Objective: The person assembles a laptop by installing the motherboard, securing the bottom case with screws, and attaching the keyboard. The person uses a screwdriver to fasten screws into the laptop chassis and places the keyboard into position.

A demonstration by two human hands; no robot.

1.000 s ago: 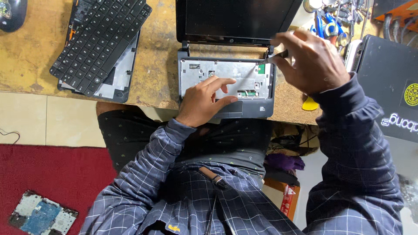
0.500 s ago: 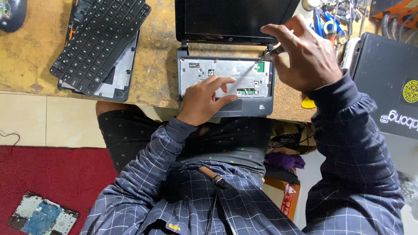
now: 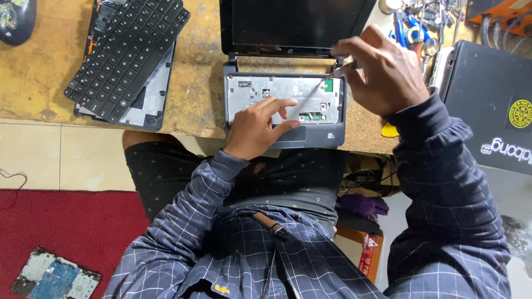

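The small laptop (image 3: 285, 102) lies keyboardless, silver tray bare. The left hand (image 3: 260, 127) rests flat on it; the right hand (image 3: 382, 72) grips a screwdriver (image 3: 339, 68) at its top-right corner.

A detached black keyboard (image 3: 128, 52) lies tilted on a grey laptop shell (image 3: 145, 99) at the upper left of the wooden bench (image 3: 205, 83). A dark mouse (image 3: 16, 19) sits in the top left corner. At the right lies a closed black laptop (image 3: 493, 105), with blue-handled tools (image 3: 410, 30) above it. A circuit board (image 3: 55, 275) rests on the red mat (image 3: 72, 232) at lower left.
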